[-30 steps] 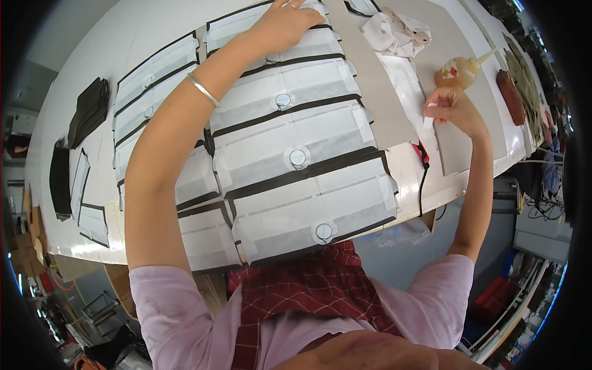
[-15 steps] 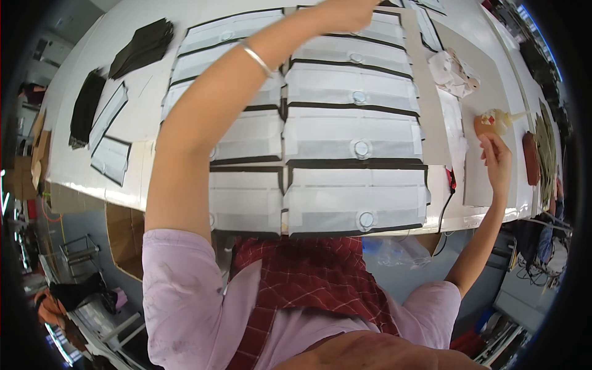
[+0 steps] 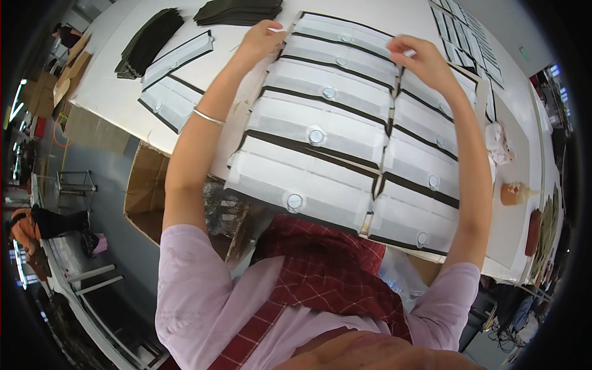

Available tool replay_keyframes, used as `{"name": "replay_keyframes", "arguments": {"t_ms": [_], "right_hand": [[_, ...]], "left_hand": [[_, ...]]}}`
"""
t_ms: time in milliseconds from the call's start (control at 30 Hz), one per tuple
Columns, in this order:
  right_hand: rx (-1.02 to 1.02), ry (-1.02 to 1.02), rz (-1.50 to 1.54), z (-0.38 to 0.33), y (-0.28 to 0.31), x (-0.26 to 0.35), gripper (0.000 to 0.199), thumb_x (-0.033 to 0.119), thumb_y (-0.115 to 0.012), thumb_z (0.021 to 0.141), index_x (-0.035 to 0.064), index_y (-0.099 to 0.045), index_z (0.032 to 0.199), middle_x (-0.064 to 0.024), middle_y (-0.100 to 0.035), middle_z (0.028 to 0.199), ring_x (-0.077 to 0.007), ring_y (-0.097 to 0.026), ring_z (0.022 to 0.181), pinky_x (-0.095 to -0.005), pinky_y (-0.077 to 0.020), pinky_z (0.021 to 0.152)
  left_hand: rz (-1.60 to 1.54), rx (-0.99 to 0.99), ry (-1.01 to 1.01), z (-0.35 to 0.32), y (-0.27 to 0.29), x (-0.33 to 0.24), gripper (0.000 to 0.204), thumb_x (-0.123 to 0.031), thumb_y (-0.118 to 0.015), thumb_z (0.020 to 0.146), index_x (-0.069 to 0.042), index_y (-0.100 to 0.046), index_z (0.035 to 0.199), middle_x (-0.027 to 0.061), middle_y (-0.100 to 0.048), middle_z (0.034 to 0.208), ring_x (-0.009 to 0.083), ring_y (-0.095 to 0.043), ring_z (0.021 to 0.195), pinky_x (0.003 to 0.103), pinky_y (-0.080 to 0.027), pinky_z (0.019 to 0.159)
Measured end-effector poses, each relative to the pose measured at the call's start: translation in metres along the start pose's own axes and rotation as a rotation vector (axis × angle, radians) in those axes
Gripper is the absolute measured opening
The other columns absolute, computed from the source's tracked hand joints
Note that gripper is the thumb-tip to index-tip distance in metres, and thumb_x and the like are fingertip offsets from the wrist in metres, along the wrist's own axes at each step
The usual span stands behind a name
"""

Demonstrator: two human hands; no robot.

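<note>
Hands (image 3: 262, 42) at flat, dark-edged panels (image 3: 320, 114)

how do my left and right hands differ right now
Your left hand is by the outer left edge of the pale panels; your right hand is near the gap between their columns. The right hand pinches a small white piece; the left shows nothing held. A silver bangle circles the left arm, none the right. Both are bare.
</note>
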State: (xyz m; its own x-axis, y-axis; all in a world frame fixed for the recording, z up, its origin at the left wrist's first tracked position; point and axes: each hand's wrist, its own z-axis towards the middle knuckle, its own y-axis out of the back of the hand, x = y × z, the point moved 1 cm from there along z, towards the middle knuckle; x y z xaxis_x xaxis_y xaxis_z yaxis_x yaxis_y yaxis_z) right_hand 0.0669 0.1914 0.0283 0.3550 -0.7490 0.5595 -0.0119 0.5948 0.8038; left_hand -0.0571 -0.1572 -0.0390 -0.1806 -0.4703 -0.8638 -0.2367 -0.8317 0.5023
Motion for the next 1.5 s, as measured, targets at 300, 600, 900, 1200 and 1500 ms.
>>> {"name": "replay_keyframes", "arguments": {"t_ms": [300, 600, 900, 1200, 1500], "right_hand": [[0.111, -0.158, -0.327, 0.131, -0.051, -0.057, 0.077, 0.053, -0.083, 0.073, 0.0057, -0.062, 0.13, -0.0187, -0.065, 0.121, -0.0292, -0.062, 0.108, -0.0385, -0.0493, 0.094], [0.249, -0.228, -0.379, 0.155, -0.035, -0.022, 0.066, 0.036, -0.087, 0.07, -0.0038, -0.068, 0.119, -0.0214, -0.069, 0.119, -0.0332, -0.064, 0.114, -0.042, -0.0496, 0.098], [0.508, -0.297, 0.264, 0.136, -0.012, -0.024, 0.033, 0.022, -0.082, 0.082, 0.0019, -0.072, 0.106, 0.0012, -0.07, 0.091, -0.0079, -0.06, 0.079, -0.026, -0.0502, 0.072], [0.491, -0.306, -0.206, 0.14, -0.035, -0.006, 0.059, 0.026, -0.09, 0.065, 0.0005, -0.07, 0.114, -0.0118, -0.073, 0.106, -0.0233, -0.065, 0.095, -0.0339, -0.051, 0.085], [0.235, -0.44, -0.302, 0.122, 0.007, 0.026, 0.052, 0.023, -0.089, 0.062, 0.0017, -0.073, 0.107, -0.0125, -0.074, 0.102, -0.0252, -0.067, 0.093, -0.0365, -0.0515, 0.085]], "left_hand": [[0.08, 0.019, -0.014, -0.007, -0.012, 0.007, 0.066, -0.044, -0.083, 0.078, 0.005, -0.062, 0.116, 0.0035, -0.059, 0.081, 0.0117, -0.055, 0.067, 0.026, -0.045, 0.059], [0.314, 0.055, -0.018, -0.012, -0.013, 0.001, 0.097, -0.062, -0.087, 0.055, 0.0, -0.061, 0.124, 0.0113, -0.072, 0.103, 0.0237, -0.07, 0.091, 0.033, -0.055, 0.081], [0.329, 0.049, -0.042, -0.012, -0.016, -0.003, 0.099, -0.061, -0.088, 0.055, 0.0, -0.06, 0.127, 0.0127, -0.071, 0.106, 0.0238, -0.069, 0.096, 0.033, -0.055, 0.081], [0.278, 0.019, -0.11, -0.022, -0.008, -0.008, 0.088, -0.053, -0.092, 0.059, 0.001, -0.062, 0.121, 0.0057, -0.058, 0.088, 0.0169, -0.059, 0.081, 0.028, -0.051, 0.072], [0.396, 0.211, -0.08, -0.035, 0.006, -0.023, 0.076, -0.048, -0.092, 0.055, -0.002, -0.065, 0.11, 0.0095, -0.066, 0.087, 0.0214, -0.065, 0.078, 0.03, -0.05, 0.071]]}}
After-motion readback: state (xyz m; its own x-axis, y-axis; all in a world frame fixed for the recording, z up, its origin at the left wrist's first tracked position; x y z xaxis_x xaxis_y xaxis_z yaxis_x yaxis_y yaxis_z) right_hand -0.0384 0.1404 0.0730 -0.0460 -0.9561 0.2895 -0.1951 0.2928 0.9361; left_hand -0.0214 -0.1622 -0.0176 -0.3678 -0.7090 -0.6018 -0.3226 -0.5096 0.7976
